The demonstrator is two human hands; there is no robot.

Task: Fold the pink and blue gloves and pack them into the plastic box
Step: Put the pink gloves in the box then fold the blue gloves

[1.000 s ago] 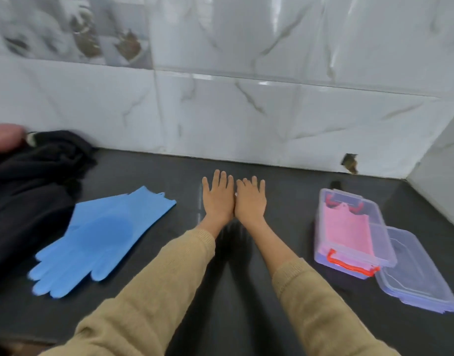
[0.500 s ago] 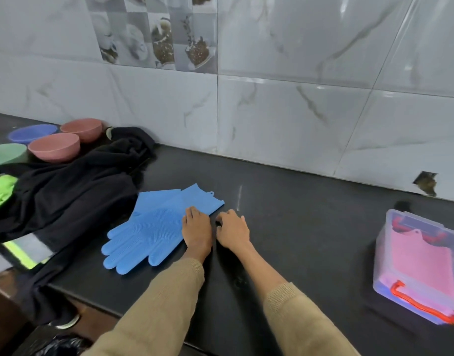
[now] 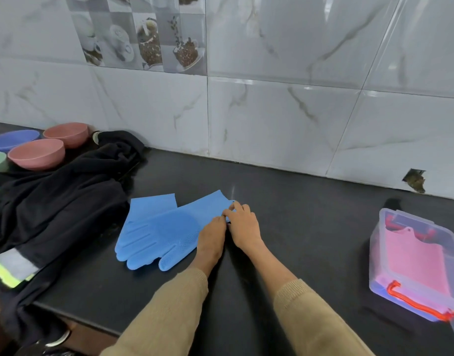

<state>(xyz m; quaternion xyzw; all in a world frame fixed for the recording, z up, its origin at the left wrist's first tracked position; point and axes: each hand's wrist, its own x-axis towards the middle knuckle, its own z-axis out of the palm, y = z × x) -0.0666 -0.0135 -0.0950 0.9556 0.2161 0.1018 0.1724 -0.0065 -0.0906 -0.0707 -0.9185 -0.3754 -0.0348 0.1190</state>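
Two blue silicone gloves lie stacked on the black counter, fingers toward me and cuffs toward the wall. My left hand sits at the right edge of the top glove with its fingers curled onto it. My right hand pinches the cuff corner of the same glove. The clear plastic box with an orange handle stands open at the right. Folded pink gloves lie inside it.
A black jacket with reflective yellow stripes lies heaped left of the gloves. Pink bowls, a blue one and a green one stand behind it. The tiled wall runs along the back. The counter's front edge is at the lower left.
Both hands moved left from the bare counter middle onto the blue gloves. The right hand has closed on the top glove's cuff, and my view has turned left.
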